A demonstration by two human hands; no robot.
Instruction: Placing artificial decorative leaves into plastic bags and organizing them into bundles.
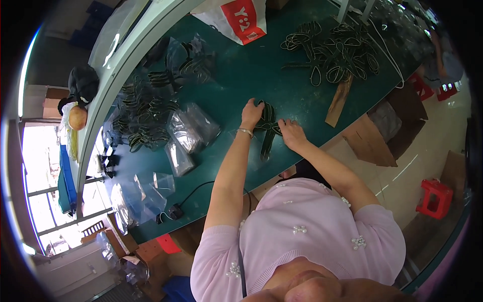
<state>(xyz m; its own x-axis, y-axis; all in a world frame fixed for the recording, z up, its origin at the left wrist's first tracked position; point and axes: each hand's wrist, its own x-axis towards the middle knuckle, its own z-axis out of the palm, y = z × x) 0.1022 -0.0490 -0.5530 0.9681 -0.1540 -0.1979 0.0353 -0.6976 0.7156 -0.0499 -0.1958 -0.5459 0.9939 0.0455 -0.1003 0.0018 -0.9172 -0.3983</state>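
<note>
A dark strap with pale edges (269,126) is laid on the green table (236,75), near the edge closest to the body, and is gathered into a loop at the top with a loose tail pointed toward that edge. Its upper left side is touched by the left hand (251,113), with thumb and fingers bent around the loop; whether they are closed tight on it cannot be told. At its right side the right hand (293,134) is placed palm down, with the fingertips set against the strap; its grip cannot be told either. The two hands are kept apart, with the strap between them.

Farther off to the right, a heap of similar straps (344,55) is piled, and the end of a wooden board (338,103) is seen jutting out from it. To the left, clear plastic packets (186,133) are stacked beside a pile of bagged straps (148,108). At the far edge a white bag (236,22) with a red panel is set down
</note>
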